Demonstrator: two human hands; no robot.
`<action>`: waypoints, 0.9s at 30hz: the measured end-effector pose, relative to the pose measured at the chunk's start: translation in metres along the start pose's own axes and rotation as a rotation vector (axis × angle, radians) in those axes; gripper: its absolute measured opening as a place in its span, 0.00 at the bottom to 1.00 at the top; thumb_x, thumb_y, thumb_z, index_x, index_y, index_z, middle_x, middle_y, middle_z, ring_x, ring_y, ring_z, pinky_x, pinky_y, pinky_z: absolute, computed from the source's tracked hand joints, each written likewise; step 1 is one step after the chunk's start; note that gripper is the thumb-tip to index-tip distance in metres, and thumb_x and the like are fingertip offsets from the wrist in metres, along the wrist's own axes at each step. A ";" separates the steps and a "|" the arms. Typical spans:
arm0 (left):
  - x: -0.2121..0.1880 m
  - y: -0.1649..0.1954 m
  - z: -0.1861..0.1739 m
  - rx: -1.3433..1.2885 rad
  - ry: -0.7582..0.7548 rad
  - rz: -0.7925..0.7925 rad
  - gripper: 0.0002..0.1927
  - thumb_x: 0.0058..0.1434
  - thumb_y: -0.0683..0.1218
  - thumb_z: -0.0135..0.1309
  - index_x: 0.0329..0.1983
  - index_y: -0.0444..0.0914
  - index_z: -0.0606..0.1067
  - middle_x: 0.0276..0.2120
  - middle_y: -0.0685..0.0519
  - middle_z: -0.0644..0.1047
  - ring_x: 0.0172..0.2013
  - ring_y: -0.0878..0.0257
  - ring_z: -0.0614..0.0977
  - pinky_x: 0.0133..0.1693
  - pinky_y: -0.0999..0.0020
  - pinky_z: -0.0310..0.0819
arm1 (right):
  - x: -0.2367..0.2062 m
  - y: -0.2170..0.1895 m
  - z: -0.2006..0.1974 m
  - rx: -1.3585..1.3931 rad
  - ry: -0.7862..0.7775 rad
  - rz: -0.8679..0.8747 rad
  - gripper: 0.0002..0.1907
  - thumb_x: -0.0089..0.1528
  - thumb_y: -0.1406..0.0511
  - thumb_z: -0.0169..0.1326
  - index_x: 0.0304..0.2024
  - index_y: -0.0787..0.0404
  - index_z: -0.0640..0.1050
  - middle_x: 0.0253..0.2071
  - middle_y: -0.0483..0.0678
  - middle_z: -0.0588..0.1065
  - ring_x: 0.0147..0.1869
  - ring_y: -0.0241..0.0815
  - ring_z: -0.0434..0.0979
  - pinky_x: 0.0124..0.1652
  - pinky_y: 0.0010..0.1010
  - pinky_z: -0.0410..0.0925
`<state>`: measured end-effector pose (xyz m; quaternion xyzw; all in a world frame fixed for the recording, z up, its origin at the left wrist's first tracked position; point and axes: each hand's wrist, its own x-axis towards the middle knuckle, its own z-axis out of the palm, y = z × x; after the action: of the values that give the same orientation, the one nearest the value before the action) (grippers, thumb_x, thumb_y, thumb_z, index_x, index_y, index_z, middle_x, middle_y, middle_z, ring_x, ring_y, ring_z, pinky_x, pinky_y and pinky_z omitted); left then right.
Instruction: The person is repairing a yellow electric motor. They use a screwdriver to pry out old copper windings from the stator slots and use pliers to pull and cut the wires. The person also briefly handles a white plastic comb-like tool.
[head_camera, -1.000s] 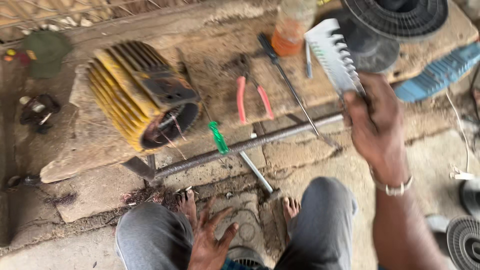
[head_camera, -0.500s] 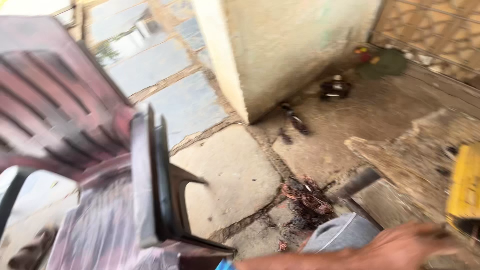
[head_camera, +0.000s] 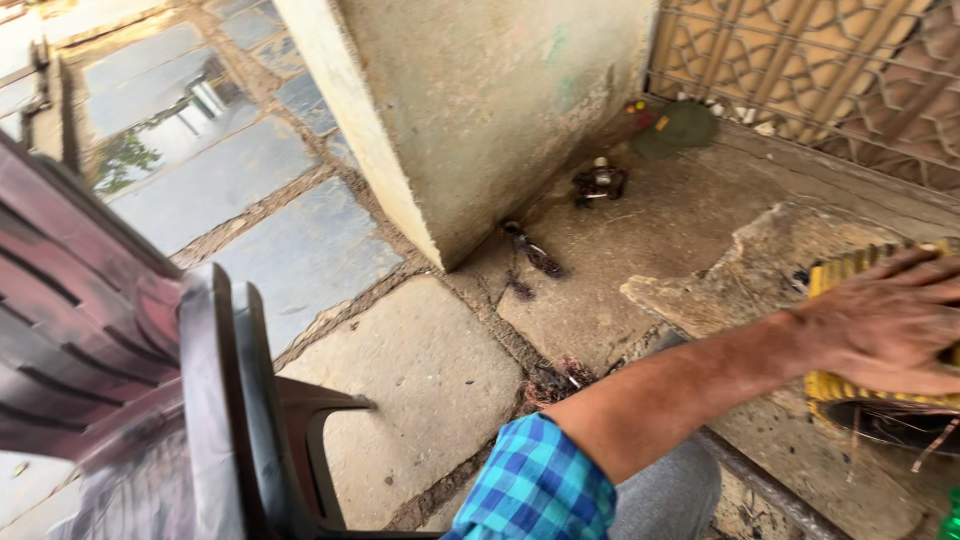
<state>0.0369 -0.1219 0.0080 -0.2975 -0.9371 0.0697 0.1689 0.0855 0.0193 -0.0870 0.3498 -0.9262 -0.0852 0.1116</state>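
My left hand (head_camera: 880, 330) lies across the top of a yellow finned motor housing (head_camera: 850, 392) at the right edge, fingers spread and curled over it. The arm reaches in from the bottom centre, with a blue checked sleeve (head_camera: 535, 485) rolled up at the elbow. The housing rests on a rough stone slab (head_camera: 740, 270), and thin copper wires stick out of its dark open end. My right hand is out of the picture.
A dark maroon plastic chair (head_camera: 150, 400) fills the left side. A concrete pillar (head_camera: 480, 120) stands at centre, with a patterned metal gate (head_camera: 830, 70) behind. Small dark parts (head_camera: 598, 182), a green lid-like object (head_camera: 680, 128) and wire scraps (head_camera: 560, 380) lie on the floor. A metal bar (head_camera: 770, 490) runs by my knee.
The view has swung left, away from the workbench tools to the chair and pillar. My left hand has come up from between my knees onto the yellow housing. The right hand has left the view.
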 end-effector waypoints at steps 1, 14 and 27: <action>-0.002 0.000 0.000 0.019 -0.008 -0.006 0.53 0.66 0.85 0.29 0.83 0.49 0.46 0.82 0.47 0.47 0.81 0.45 0.47 0.81 0.43 0.40 | -0.012 0.006 0.003 -0.023 0.001 0.020 0.27 0.64 0.56 0.52 0.66 0.47 0.69 0.59 0.41 0.76 0.64 0.38 0.72 0.67 0.40 0.61; -0.032 -0.002 -0.009 -0.536 -0.160 0.047 0.62 0.46 0.87 0.42 0.80 0.56 0.45 0.79 0.48 0.42 0.76 0.40 0.45 0.69 0.31 0.44 | -0.183 0.087 0.014 0.109 0.238 0.443 0.21 0.67 0.53 0.54 0.60 0.51 0.79 0.62 0.47 0.74 0.72 0.45 0.68 0.74 0.52 0.50; 0.053 0.070 -0.064 -0.036 -0.368 -0.286 0.50 0.58 0.85 0.36 0.43 0.38 0.81 0.50 0.51 0.78 0.49 0.57 0.79 0.53 0.56 0.76 | -0.255 0.027 0.056 0.516 0.487 0.653 0.10 0.68 0.62 0.55 0.52 0.53 0.77 0.57 0.45 0.78 0.51 0.39 0.73 0.49 0.37 0.66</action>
<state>0.0565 -0.0322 0.0658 -0.1469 -0.9858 0.0813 -0.0021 0.2395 0.2137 -0.1714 0.0666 -0.9254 0.2714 0.2558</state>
